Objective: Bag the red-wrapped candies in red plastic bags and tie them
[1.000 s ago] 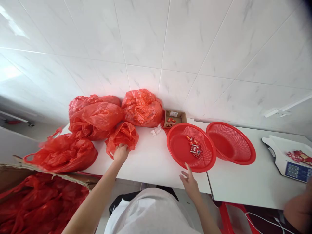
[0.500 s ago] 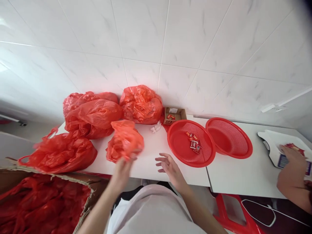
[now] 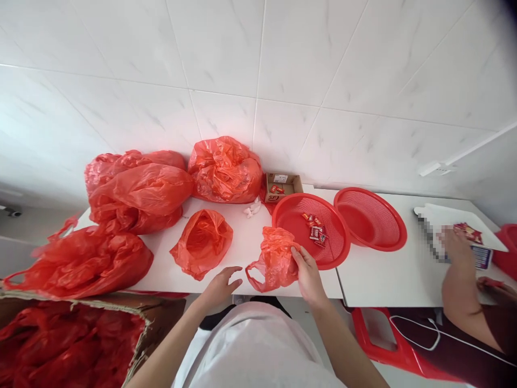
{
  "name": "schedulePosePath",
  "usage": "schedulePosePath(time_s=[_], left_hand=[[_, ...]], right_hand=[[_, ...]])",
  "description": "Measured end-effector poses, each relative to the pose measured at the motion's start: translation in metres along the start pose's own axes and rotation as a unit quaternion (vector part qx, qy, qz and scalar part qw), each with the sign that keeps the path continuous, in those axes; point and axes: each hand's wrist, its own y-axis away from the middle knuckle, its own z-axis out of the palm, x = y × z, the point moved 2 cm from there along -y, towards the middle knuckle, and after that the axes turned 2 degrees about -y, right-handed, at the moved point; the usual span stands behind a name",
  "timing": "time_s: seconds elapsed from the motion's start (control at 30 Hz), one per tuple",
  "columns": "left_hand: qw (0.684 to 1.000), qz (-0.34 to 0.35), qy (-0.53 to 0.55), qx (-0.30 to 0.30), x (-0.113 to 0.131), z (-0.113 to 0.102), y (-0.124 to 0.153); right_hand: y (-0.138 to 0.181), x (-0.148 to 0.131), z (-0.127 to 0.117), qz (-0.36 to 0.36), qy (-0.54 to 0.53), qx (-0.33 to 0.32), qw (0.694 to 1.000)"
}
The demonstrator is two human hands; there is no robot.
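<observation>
My right hand (image 3: 309, 272) grips the edge of a crumpled red plastic bag (image 3: 274, 261), held over the white table in front of the nearer red basket (image 3: 288, 207). A loop handle of that bag hangs at its left. Near the table's front edge, my left hand (image 3: 222, 288) holds nothing, its thumb and fingers apart. Just beyond it stands another red plastic bag (image 3: 202, 242) with its mouth open upward. Several small wrapped snack packets (image 3: 317, 231) lie inside the nearer basket.
Full red bags (image 3: 226, 170) line the wall and left side. A small cardboard box (image 3: 285, 186) stands behind the nearer basket; a second red basket (image 3: 369, 218) adjoins it. A carton of red bags (image 3: 68, 345) is lower left. At right, another person's hand (image 3: 456, 245) reaches over a white tray (image 3: 436, 213).
The crumpled bag has passed from my left hand to my right and moved rightward. My left hand has let go. The view has shifted slightly right.
</observation>
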Motion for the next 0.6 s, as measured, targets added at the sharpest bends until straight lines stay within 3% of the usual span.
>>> schedulePosePath(time_s=[0.13,0.3,0.4,0.47,0.6], left_hand=[[1.0,-0.014,-0.01,0.022,0.005,0.0,-0.022],[0.999,0.018,0.014,0.048,0.043,0.012,-0.005],[0.987,-0.053,0.15,0.034,0.043,0.029,-0.002],[0.958,-0.125,0.257,0.007,0.034,0.033,-0.009],[0.916,-0.164,0.366,0.033,0.015,-0.003,-0.024]], right_hand=[[-0.001,0.007,0.003,0.023,-0.069,0.05,0.996],[-0.002,0.014,0.011,0.036,-0.157,0.108,0.981],[-0.003,0.014,0.02,0.074,-0.18,0.091,0.977],[-0.003,0.013,0.025,0.085,-0.182,0.08,0.976],[-0.004,0.019,0.012,0.071,-0.134,0.072,0.986]])
